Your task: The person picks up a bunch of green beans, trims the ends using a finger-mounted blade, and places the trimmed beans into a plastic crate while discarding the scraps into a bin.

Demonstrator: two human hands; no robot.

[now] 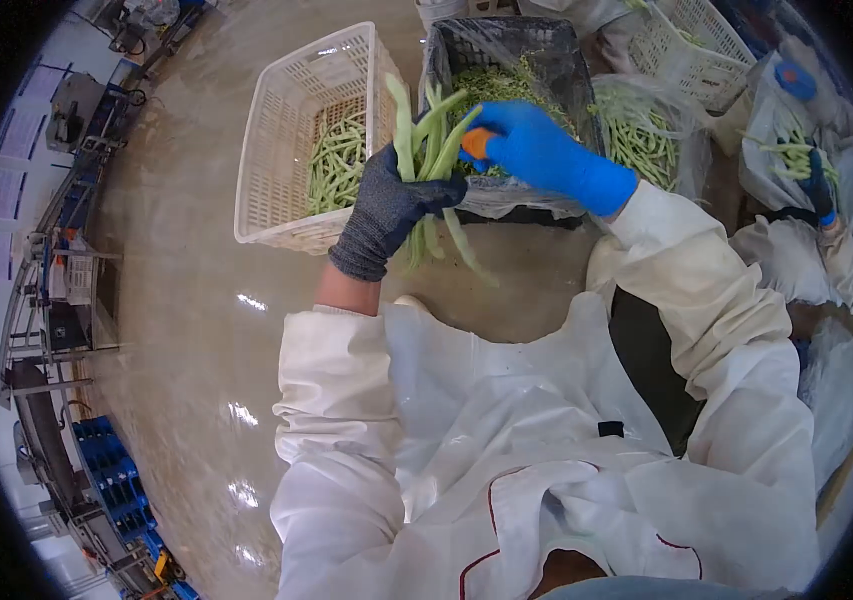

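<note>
My left hand (396, 205), in a dark grey glove, is closed round a bunch of long green beans (433, 135) held upright. To its right, my right hand (536, 150) wears a blue glove and is closed on an orange-handled tool (477, 143) beside the bean tips; any blade is hidden. A white crate (254, 170) with green beans (338, 160) in its bottom stands behind my left hand. Behind my right hand is a black crate (436, 50) lined with plastic, holding small green cut pieces (516, 85).
A clear bag of beans (641, 140) and another white crate (691, 65) stand at the right. A co-worker's dark-gloved hand (819, 185) holds beans at the far right. Blue crates (116, 480) and metal equipment (41, 390) line the left side of the wet floor (186, 330).
</note>
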